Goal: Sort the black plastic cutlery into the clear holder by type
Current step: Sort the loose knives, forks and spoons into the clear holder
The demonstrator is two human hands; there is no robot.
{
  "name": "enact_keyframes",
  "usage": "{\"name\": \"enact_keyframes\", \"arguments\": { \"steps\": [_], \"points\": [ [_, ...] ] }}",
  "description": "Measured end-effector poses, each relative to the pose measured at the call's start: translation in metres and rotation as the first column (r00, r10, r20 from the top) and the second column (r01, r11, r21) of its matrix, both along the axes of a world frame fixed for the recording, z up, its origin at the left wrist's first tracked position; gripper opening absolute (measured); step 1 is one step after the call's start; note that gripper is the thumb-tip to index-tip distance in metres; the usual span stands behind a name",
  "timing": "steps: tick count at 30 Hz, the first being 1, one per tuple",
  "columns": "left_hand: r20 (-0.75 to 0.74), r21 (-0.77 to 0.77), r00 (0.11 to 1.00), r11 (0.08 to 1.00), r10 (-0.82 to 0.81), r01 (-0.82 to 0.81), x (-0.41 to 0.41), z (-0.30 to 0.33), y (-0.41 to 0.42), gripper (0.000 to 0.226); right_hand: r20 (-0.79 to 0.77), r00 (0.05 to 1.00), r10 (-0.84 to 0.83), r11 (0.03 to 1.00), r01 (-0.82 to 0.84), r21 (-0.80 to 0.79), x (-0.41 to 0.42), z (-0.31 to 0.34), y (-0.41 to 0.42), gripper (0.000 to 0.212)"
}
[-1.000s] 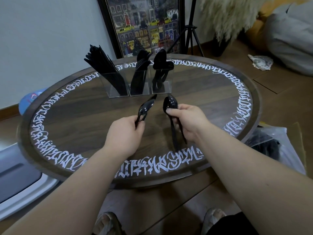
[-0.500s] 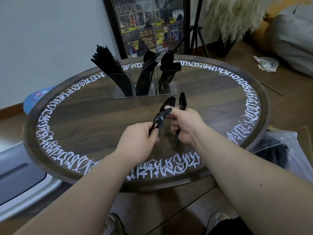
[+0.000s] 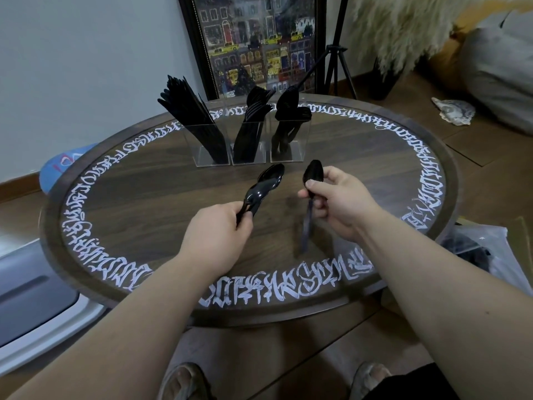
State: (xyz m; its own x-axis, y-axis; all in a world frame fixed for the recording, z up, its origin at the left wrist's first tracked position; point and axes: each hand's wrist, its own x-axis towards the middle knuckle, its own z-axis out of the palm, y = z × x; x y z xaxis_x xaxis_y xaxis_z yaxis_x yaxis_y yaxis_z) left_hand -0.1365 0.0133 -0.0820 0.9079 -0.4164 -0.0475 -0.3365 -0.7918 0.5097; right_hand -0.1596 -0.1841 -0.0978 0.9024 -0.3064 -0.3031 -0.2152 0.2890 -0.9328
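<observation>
- My left hand (image 3: 215, 235) grips a small bundle of black spoons (image 3: 264, 186) by their handles, fingers curled round them, bowls pointing away from me toward the far side of the table.
- My right hand (image 3: 340, 202) pinches a single black spoon (image 3: 313, 176) near its neck, thumb on top, bowl up and handle hanging down toward the tabletop.
- The two hands are apart, held above the near middle of the round wooden table (image 3: 138, 197), which has white lettering painted around its rim.
- Just beyond the spoon bowls stands the clear holder (image 3: 284, 145), three compartments in a row.
- The left compartment holds what look like knives (image 3: 187, 111), leaning left; the middle one holds forks (image 3: 253, 116); the right one holds spoons already sorted (image 3: 291, 108).
- I judge the step in hand is dropping these spoons into the right compartment, which sits almost straight ahead of my right hand.
- To do it well, I should turn each spoon handle-down, guide it over the right compartment's open top, and let go only once the handle is inside, so nothing tips the light holder or strays among the forks.
- A clear plastic bag (image 3: 487, 249) lies off the table's right edge; a framed picture (image 3: 259, 41) leans against the far wall.
</observation>
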Motion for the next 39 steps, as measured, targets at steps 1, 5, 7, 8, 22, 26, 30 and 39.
{"name": "enact_keyframes", "arguments": {
  "steps": [1,5,7,8,22,26,30,39],
  "points": [
    [-0.006,-0.009,1.0,1.0,-0.01,0.01,0.0,0.0,0.0,0.022,0.006,1.0,0.018,0.998,-0.019,0.065,-0.001,0.0,0.0,0.015],
    [-0.029,-0.022,0.998,0.998,-0.057,0.056,-0.003,-0.001,-0.002,0.022,0.015,0.999,0.043,0.961,-0.045,0.272,-0.003,0.004,0.003,0.019],
    [-0.041,-0.034,0.996,0.997,-0.076,0.074,-0.004,-0.002,-0.002,0.022,0.021,0.999,0.033,0.962,-0.037,0.272,-0.002,0.003,0.005,0.016],
    [-0.045,-0.04,0.996,0.996,-0.082,0.08,-0.004,-0.003,-0.002,0.022,0.023,1.0,0.021,0.966,-0.026,0.258,-0.001,0.001,0.006,0.016],
    [-0.104,-0.041,0.969,0.975,-0.223,0.22,-0.004,0.003,-0.001,0.024,0.068,0.997,-0.027,0.991,0.017,0.135,0.002,-0.004,0.013,0.027],
    [-0.102,-0.088,0.953,0.957,-0.285,0.277,-0.006,0.002,0.0,0.022,0.065,0.998,0.008,0.993,-0.015,0.119,0.003,-0.004,0.012,0.016],
    [-0.105,-0.242,0.976,0.957,-0.19,0.16,-0.004,0.004,0.002,0.036,0.061,0.998,-0.015,0.995,0.009,0.096,0.004,-0.006,0.008,0.016],
    [-0.15,-0.062,0.98,0.991,-0.13,0.122,0.002,-0.003,0.001,0.049,0.127,0.991,0.052,0.979,-0.076,0.189,0.001,-0.006,0.006,0.018]
  ]
}}
